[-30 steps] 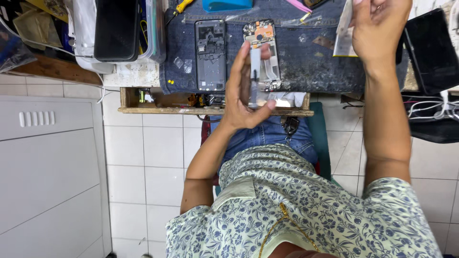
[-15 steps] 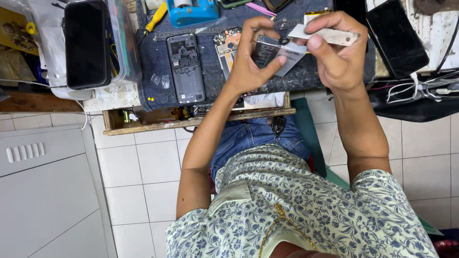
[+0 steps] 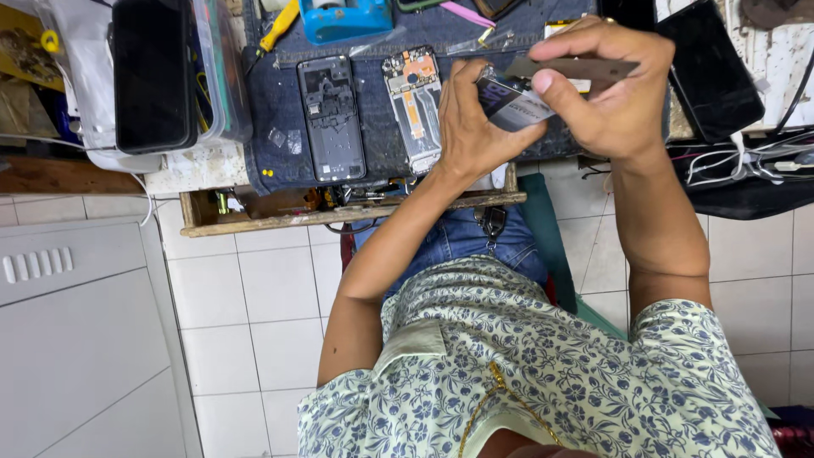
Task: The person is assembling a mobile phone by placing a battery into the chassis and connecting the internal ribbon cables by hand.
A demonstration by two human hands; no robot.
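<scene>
My left hand (image 3: 471,123) and my right hand (image 3: 615,97) meet above a dark blue cloth mat (image 3: 280,148). The left hand's fingers grip a small dark rectangular part (image 3: 513,103). My right hand pinches a thin flat grey strip (image 3: 585,68) that lies across the top of that part, with the thumb pressing on the part's edge. Just left of my left hand lies an opened phone (image 3: 413,106) with orange parts showing. A black empty phone frame (image 3: 331,119) lies beside it.
A black phone (image 3: 153,72) rests on a clear box at the left, another black phone (image 3: 708,72) at the right. A blue tape dispenser (image 3: 343,17) and a yellow-handled tool (image 3: 280,25) sit at the back. A wooden tray edge (image 3: 339,216) fronts the bench; cables (image 3: 746,161) lie right.
My left hand has left the opened phone and my right hand has come down. Both now meet on the dark part and grey strip.
</scene>
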